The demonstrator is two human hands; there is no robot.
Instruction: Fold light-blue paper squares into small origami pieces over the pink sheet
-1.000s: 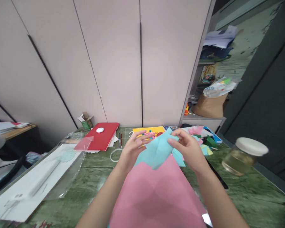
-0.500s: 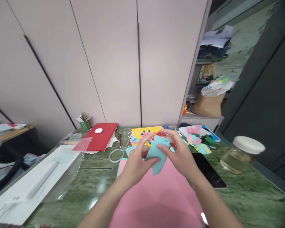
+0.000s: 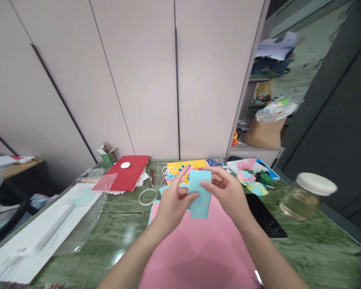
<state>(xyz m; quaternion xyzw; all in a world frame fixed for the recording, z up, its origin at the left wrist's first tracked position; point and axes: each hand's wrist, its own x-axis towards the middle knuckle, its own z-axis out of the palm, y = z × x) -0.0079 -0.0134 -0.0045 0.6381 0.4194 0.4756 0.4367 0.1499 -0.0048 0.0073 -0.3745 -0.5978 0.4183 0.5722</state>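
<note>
A light-blue piece of paper hangs between my hands, roughly upright and rectangular. My left hand pinches its left edge, thumb in front and fingers behind. From the other side, my right hand grips the upper right edge with the thumb on its face; some fingertips are hidden behind it. Below lies a large pink sheet on the table. Beyond my hands, a yellow sheet carries small pink, blue and yellow pieces, partly covered by my fingers. White-handled scissors rest to the left of these pieces.
A roll of tape, pens and a red folder lie left. On the right are a dark tablet, a lidded jar of liquid and paper scraps. A plastic sleeve covers the left side.
The light-blue paper has gone from tilted and curled to straighter and flatter, facing me. Both hands have shifted slightly around it and still hold it.
</note>
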